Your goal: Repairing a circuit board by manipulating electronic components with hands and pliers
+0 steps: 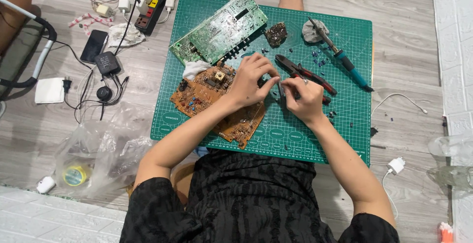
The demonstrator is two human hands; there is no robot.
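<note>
The left hand point(253, 78) is resting on a brown circuit board point(217, 100) studded with small parts, lying at the left of the green cutting mat point(345, 125), while the right hand point(305, 100) is closing on a thin metal tool point(281, 93) between both hands. Two boards are lying there, the green circuit board point(221, 29) farther off, plus one pair of red pliers point(305, 73) and one soldering iron point(340, 56). A clear plastic bag point(98, 149) on the floor at the near left is holding a tape roll point(75, 175).

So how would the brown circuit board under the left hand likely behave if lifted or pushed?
The brown circuit board looks like a flat rigid sheet, so probably stiff and fairly light. Its many small parts seem fragile, and on the green cutting mat it would likely slide rather than roll.
</note>
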